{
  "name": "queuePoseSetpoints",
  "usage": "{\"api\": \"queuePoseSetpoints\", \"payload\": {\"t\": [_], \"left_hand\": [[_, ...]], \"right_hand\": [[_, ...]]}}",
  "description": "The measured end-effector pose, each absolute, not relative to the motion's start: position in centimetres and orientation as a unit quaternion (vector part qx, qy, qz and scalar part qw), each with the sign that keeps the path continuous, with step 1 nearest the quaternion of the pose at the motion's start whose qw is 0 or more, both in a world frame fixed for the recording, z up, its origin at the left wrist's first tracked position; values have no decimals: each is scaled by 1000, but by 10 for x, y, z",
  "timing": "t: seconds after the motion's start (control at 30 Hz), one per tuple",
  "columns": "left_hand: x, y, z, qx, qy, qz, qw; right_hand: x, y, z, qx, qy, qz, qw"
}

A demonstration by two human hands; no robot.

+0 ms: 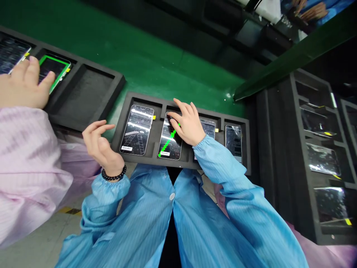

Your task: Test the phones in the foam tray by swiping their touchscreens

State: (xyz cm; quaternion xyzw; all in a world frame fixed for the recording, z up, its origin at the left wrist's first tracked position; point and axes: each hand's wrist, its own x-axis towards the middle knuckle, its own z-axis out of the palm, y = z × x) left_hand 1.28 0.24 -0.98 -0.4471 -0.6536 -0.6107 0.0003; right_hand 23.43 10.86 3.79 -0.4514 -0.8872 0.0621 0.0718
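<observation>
A black foam tray (184, 102) with four slots lies in front of me, a phone in each slot. My right hand (187, 124) rests on the second phone (170, 143), whose screen shows a green diagonal line; its fingers lie spread on the glass. My left hand (98, 143) hovers beside the tray's left end, fingers loosely curled, holding nothing. The first phone (137, 129) lies between my hands. The third phone (208, 128) is partly hidden by my right hand, and the fourth phone (233, 141) sits at the right end.
A co-worker in a pink sleeve (25, 163) has a hand (23, 83) on a second foam tray (92, 93) holding a green-bordered phone (54, 70). A black rack (292, 156) with several phones stands on the right. The green surface (156, 59) lies beyond.
</observation>
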Motion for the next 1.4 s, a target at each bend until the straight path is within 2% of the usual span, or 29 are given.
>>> {"api": "queuePoseSetpoints", "payload": {"t": [0.27,0.87,1.0,1.17,1.4], "left_hand": [[13,3,-9,-444,-670,-595,8],[15,3,-6,-446,-661,-603,6],[15,2,-6,-441,-668,-599,3],[16,-1,-3,-446,-666,-597,-16],[15,0,-2,-454,-671,-586,-6]], "right_hand": [[228,106,38,-441,-895,52,53],[281,-30,51,-459,-880,104,72],[277,-13,62,-462,-877,104,89],[248,51,69,-450,-877,103,133],[192,111,48,-438,-891,99,69]]}}
